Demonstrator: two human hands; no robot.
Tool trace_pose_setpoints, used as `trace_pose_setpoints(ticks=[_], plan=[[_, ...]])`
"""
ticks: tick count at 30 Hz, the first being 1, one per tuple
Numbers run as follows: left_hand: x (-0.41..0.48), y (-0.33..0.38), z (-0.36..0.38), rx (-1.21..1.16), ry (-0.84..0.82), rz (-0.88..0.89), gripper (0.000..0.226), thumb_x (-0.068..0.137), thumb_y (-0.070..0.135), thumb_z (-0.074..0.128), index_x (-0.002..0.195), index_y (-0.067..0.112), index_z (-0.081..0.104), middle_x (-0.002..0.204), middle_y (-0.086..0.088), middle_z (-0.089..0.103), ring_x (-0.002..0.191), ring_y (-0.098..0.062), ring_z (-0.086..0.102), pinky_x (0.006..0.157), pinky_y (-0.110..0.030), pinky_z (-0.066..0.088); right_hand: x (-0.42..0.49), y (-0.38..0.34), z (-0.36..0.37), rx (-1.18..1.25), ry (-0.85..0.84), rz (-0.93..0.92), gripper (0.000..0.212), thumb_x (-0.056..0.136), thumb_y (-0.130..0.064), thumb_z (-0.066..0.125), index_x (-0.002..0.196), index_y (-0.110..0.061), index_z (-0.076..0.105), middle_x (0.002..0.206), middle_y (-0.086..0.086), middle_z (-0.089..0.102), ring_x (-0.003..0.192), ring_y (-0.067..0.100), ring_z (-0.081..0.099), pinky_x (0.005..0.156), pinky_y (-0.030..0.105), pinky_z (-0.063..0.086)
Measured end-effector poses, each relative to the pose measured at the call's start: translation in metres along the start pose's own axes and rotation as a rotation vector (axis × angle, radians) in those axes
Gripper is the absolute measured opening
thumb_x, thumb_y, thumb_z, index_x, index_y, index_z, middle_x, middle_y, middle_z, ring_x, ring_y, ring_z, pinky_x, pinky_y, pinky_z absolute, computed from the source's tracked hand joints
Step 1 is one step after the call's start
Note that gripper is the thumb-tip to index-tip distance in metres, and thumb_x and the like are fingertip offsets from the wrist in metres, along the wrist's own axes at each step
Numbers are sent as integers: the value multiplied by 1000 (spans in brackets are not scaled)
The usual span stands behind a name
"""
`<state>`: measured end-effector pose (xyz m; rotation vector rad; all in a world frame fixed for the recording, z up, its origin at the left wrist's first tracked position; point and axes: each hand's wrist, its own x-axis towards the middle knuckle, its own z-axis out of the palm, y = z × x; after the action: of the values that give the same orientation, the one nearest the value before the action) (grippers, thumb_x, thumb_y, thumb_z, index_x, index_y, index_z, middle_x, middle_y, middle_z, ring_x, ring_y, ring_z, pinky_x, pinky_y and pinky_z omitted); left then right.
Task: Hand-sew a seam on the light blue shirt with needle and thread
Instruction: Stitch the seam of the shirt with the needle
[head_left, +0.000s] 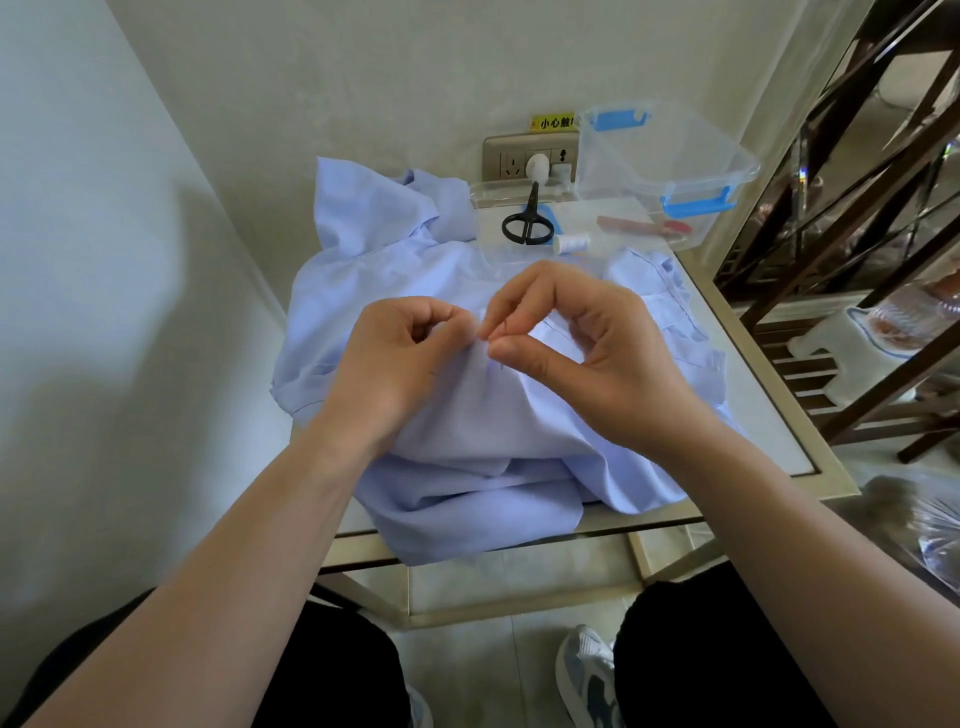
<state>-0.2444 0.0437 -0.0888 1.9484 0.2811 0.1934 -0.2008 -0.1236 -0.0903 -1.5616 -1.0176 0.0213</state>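
Only a dark sliver of the needle (503, 328) shows between thumb and forefinger of the right hand (582, 358); thread too fine to trace. Most of the table (763, 431) lies under the light blue shirt (467, 426); the yellow label (553, 122) is partly behind the clear box (670, 156).

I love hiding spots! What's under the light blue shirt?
The crumpled light blue shirt lies on a white-topped table with a pale metal frame; anything beneath its folds is hidden.
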Motion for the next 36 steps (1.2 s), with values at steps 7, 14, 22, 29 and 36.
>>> trace_pose_setpoints(ticks=[7,14,22,29,36], plan=[[1,-1,-2,-69,61,18,12,92,23,65,84,20,73,78,13,70,71,9,58,66,-3,41,-7,-18,-35,698,-1164,728,9,89,-9,58,95,-2,56,66,11,69,59,14,66,62,27,54],[0,-2,0,-103,51,59,14,92,22,65,80,20,71,72,12,68,71,0,58,70,-15,45,2,-1,-21,229,-166,612,8,99,-15,54,91,-14,58,57,-7,33,49,7,26,44,14,22],[0,-1,3,-118,42,52,13,92,23,66,81,18,71,73,9,69,71,-2,60,72,-20,48,4,3,-3,-77,31,517,14,84,-16,75,74,-16,66,47,-14,29,46,5,25,51,15,25],[0,-2,-1,-119,52,72,13,92,20,65,80,20,70,68,16,65,66,5,56,65,-8,43,-2,-15,-24,93,-580,553,12,86,-6,72,77,-13,68,61,5,47,55,10,37,60,19,35],[0,-2,-1,-130,38,76,12,92,21,65,81,19,70,72,13,68,71,0,60,71,-15,47,2,-7,-23,49,-150,552,28,80,-34,76,83,-7,68,62,9,31,53,10,26,48,15,23]])
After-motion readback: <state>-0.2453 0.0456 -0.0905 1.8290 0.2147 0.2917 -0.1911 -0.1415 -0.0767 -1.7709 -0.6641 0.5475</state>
